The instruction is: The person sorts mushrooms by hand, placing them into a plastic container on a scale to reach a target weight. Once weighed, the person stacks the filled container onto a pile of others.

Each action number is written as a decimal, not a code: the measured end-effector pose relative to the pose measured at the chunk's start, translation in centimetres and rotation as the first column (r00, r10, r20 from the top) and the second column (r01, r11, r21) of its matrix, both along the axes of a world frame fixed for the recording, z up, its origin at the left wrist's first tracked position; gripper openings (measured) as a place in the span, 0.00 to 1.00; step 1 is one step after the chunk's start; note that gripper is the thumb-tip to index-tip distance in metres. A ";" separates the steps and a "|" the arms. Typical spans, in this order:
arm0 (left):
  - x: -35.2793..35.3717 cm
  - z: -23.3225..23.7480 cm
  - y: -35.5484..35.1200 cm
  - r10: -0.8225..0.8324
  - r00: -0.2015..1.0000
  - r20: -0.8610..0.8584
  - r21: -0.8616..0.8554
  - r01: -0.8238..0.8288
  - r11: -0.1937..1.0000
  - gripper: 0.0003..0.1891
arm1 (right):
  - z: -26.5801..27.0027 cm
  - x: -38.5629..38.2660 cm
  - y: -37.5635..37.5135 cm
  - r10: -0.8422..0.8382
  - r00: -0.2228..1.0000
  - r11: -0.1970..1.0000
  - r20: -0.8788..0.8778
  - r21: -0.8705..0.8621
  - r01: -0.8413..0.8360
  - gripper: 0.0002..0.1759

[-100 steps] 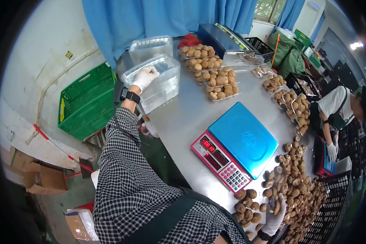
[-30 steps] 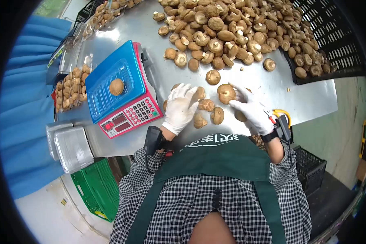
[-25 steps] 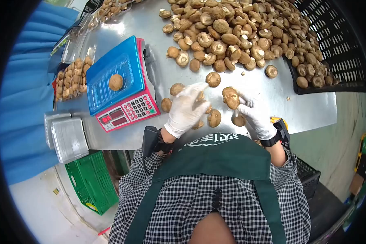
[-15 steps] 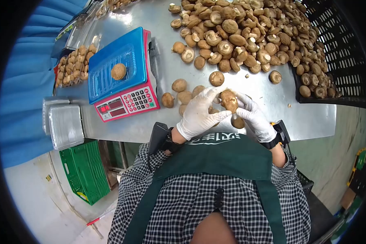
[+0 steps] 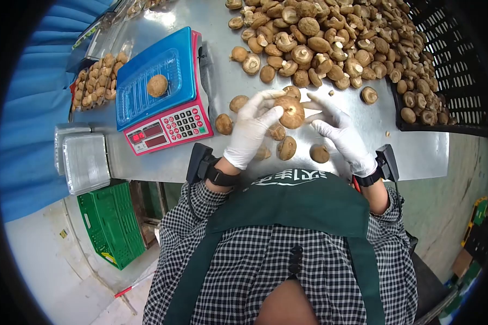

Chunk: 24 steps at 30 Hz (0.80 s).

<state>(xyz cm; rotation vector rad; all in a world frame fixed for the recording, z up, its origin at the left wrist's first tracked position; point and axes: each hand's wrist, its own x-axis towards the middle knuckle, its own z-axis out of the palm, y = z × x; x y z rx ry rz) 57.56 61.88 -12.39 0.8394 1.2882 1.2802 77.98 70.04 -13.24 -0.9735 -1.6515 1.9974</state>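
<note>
My left hand (image 5: pixel 249 129), in a white glove, grips a large brown mushroom (image 5: pixel 291 114) by its cap, gills facing up, just above the steel table (image 5: pixel 412 149). My right hand (image 5: pixel 339 132), also gloved, is beside it on the right with fingers spread, one fingertip close to the mushroom's edge. A few loose mushrooms (image 5: pixel 286 147) lie on the table under my hands. To the left stands a blue-topped scale (image 5: pixel 184 125) with a clear tray on it holding one mushroom (image 5: pixel 157 85).
A big heap of mushrooms (image 5: pixel 331 43) covers the far side of the table, beside a black crate (image 5: pixel 453 70). Filled mushroom trays (image 5: pixel 97 81) and a stack of clear trays (image 5: pixel 84 162) sit left of the scale. A green crate (image 5: pixel 111 225) stands on the floor.
The large mushroom has gone from my right hand's grip to my left hand's. My right hand has opened and drawn slightly to the right.
</note>
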 end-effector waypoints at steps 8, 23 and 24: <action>1.4 0.4 0.3 -0.037 0.997 -0.075 0.020 0.038 0.999 0.19 | 0.9 -2.0 -0.9 0.001 0.999 0.832 0.041 0.555 -0.024 0.35; -0.4 -7.1 6.0 -0.118 0.182 -0.976 -0.071 0.246 0.967 0.24 | -2.1 3.5 0.1 -0.263 0.961 0.961 0.091 -0.061 0.269 0.11; -0.3 -7.3 6.1 -0.077 0.179 -0.981 -0.026 0.272 0.962 0.21 | -2.1 3.2 0.3 -0.236 0.963 0.967 0.131 -0.068 0.246 0.11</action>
